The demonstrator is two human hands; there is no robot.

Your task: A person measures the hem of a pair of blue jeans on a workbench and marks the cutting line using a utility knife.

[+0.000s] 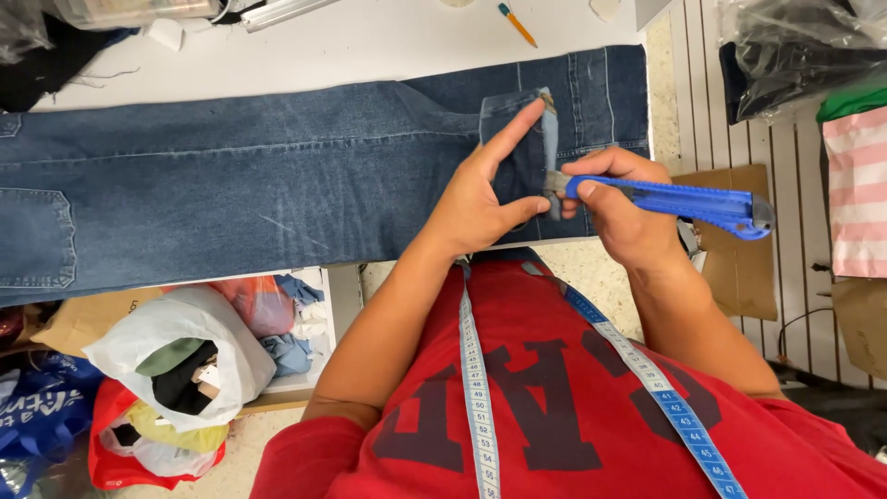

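Blue knife (674, 200) in right hand (621, 208) meets hem (549, 139) near table edge (647, 102).

My left hand (480, 189) presses flat on the folded hem of the blue jeans (259, 176), index finger stretched toward the upper centre of the frame. My right hand (617, 208) grips a blue utility knife (679, 199), its blade end touching the denim fold right of centre. The jeans lie across the white table (370, 46). A blue measuring tape (476, 370) hangs over my red shirt (573, 416) below.
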